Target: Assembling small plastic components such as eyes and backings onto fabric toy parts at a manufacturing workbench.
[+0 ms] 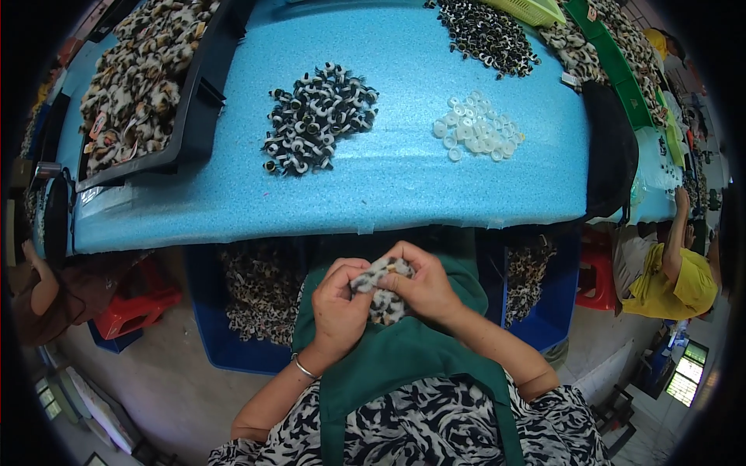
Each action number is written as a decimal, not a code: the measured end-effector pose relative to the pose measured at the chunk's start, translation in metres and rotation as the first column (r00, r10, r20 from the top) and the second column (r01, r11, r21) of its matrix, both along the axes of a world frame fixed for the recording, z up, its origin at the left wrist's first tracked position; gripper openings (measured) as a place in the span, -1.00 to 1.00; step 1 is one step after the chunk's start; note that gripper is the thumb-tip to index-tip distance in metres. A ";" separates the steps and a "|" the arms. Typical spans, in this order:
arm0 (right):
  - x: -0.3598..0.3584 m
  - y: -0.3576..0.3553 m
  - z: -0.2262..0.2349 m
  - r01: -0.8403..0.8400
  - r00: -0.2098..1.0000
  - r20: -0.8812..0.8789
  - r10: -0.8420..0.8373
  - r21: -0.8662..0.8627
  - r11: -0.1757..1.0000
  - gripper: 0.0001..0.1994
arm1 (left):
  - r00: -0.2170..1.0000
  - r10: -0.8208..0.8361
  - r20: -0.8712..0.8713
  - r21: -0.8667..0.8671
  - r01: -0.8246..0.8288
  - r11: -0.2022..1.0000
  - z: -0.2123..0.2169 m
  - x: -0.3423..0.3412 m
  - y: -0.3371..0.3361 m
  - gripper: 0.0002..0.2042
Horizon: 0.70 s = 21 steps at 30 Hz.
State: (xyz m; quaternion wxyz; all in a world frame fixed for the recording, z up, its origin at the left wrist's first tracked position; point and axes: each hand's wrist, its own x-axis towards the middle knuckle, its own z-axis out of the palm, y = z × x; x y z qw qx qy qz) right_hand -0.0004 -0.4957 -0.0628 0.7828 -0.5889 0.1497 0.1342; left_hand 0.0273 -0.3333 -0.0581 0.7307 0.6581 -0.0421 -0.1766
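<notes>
Above my lap, just below the table's near edge, both hands hold a small spotted plush piece (384,281) in white, grey and black fur. My left hand (339,307) is closed on its left side, fingers bent round the fur. On its other side, my right hand (422,283) pinches the piece between thumb and fingers. Its lower end hangs between the hands, and the fingers hide part of it. Beyond them on the blue table (404,194) lie a heap of small black-and-white plastic parts with dark bristly fringes (318,120) and a heap of translucent white plastic washers (478,128).
A black tray (203,116) full of spotted plush pieces stands at the left. More dark small parts (493,39) lie at the far right, beside a green tray (614,74). Blue bins (203,318) with plush pieces sit under the table. Other people (680,283) sit at both sides.
</notes>
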 end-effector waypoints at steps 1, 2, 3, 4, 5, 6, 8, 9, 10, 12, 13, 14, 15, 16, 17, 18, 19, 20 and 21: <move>0.004 -0.004 0.004 -0.041 0.997 -0.056 0.046 0.077 0.996 -0.81 | 0.997 -0.005 -0.080 -0.079 -0.001 0.997 0.001 0.002 0.002 -0.90; 0.006 -0.004 0.013 0.005 1.000 -0.002 -0.005 0.050 0.999 -0.77 | 0.952 -0.026 -0.305 -0.187 -0.033 0.982 0.009 0.002 0.004 -0.86; 0.003 -0.007 0.015 0.031 0.999 -0.040 -0.025 0.146 0.989 -0.78 | 0.953 -0.022 -0.302 -0.185 -0.036 0.982 0.013 0.002 0.006 -0.86; -0.002 -0.011 0.017 0.059 0.996 -0.081 -0.041 0.240 0.969 -0.78 | 0.924 -0.062 -0.377 -0.237 -0.031 0.971 0.015 0.004 0.008 -0.82; -0.008 -0.016 0.013 0.004 0.998 -0.060 0.011 0.235 0.972 -0.81 | 0.888 -0.105 -0.447 -0.288 -0.032 0.957 0.016 0.005 0.011 -0.77; -0.011 -0.016 0.014 0.002 0.999 -0.040 0.006 0.212 0.977 -0.84 | 0.862 -0.188 -0.470 -0.340 0.019 0.940 0.012 0.005 0.014 -0.75; -0.014 -0.011 0.016 0.034 0.999 0.012 -0.036 0.176 0.984 -0.90 | 0.768 -0.323 -0.553 -0.473 0.030 0.881 0.014 0.003 0.020 -0.71; -0.014 -0.010 0.016 0.032 0.999 0.014 -0.035 0.175 0.984 -0.90 | 0.742 -0.380 -0.552 -0.505 0.065 0.861 0.012 0.003 0.022 -0.67; -0.014 -0.009 0.016 0.046 0.998 0.034 -0.052 0.159 0.986 -0.91 | 0.743 -0.380 -0.550 -0.506 0.066 0.860 0.013 0.001 0.023 -0.67; -0.016 -0.006 0.020 0.076 0.993 0.080 -0.089 0.148 0.986 -0.93 | 0.712 -0.433 -0.553 -0.527 0.103 0.843 0.015 -0.002 0.026 -0.65; -0.016 -0.005 0.021 0.072 0.993 0.084 -0.085 0.149 0.986 -0.93 | 0.715 -0.430 -0.551 -0.527 0.101 0.844 0.015 -0.004 0.027 -0.65; -0.016 -0.006 0.022 0.066 0.987 0.135 -0.084 0.129 0.989 -0.95 | 0.721 -0.438 -0.538 -0.499 0.146 0.854 0.015 -0.006 0.029 -0.66; -0.016 -0.005 0.024 0.065 0.979 0.186 -0.084 0.107 0.992 -0.94 | 0.723 -0.449 -0.524 -0.471 0.193 0.861 0.015 -0.007 0.030 -0.68; -0.016 -0.004 0.026 0.072 0.977 0.192 -0.090 0.101 0.992 -0.93 | 0.725 -0.449 -0.522 -0.471 0.194 0.861 0.017 -0.007 0.032 -0.68; -0.016 -0.003 0.024 0.071 0.977 0.194 -0.089 0.100 0.992 -0.93 | 0.715 -0.463 -0.524 -0.455 0.224 0.862 0.021 -0.007 0.033 -0.67; -0.018 -0.003 0.021 0.060 0.973 0.217 -0.079 0.097 0.994 -0.93 | 0.703 -0.478 -0.527 -0.441 0.254 0.861 0.026 -0.007 0.034 -0.66; -0.019 -0.003 0.020 0.049 0.968 0.240 -0.070 0.093 0.994 -0.92 | 0.703 -0.478 -0.526 -0.442 0.254 0.860 0.030 -0.007 0.035 -0.66; -0.020 -0.002 0.021 0.049 0.968 0.240 -0.069 0.091 0.995 -0.92 | 0.673 -0.525 -0.521 -0.446 0.309 0.840 0.034 -0.006 0.037 -0.65; -0.022 0.001 0.024 0.054 0.966 0.247 -0.076 0.093 0.994 -0.92 | 0.642 -0.567 -0.516 -0.449 0.361 0.817 0.036 -0.006 0.040 -0.64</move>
